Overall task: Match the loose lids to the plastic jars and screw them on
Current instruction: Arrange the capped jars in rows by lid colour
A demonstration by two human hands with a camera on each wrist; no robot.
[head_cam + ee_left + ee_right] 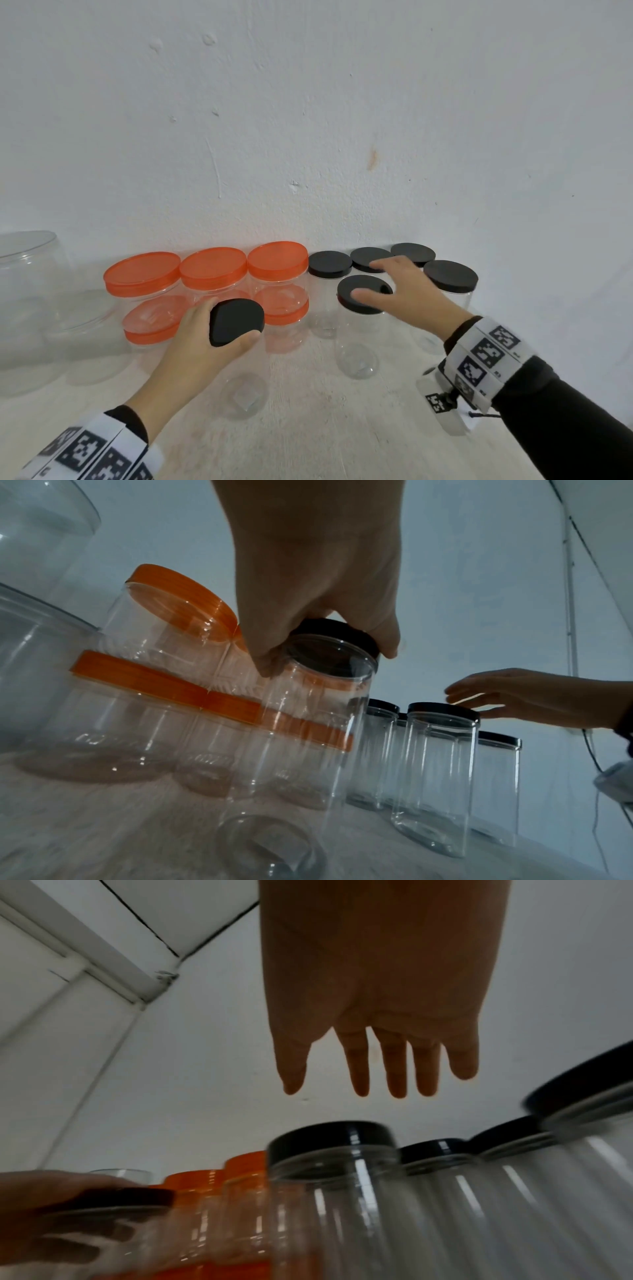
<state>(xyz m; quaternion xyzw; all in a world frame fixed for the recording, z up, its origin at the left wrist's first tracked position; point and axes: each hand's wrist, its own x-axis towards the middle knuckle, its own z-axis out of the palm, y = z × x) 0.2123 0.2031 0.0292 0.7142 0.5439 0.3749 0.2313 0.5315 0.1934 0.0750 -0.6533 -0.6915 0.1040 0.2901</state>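
My left hand [233, 322] grips a black lid [239, 317] from above; the lid sits on a tall clear jar [245, 394] at the front centre. The left wrist view shows the left hand [327, 660], thumb and fingers curled round the black lid's [339, 631] rim on the tilted jar [301, 737]. My right hand [368, 279] is spread flat, fingers straight, just above a black-lidded jar [359, 301]. In the right wrist view the right hand [377, 1091] hangs apart above that jar [329, 1139] and holds nothing.
Several orange-lidded jars [212, 270] stand in two rows at the left, close behind my left hand. More black-lidded jars [450, 275] stand against the white wall at the right. A large clear jar without a lid [27, 274] sits far left. The white tabletop [308, 428] runs to the front.
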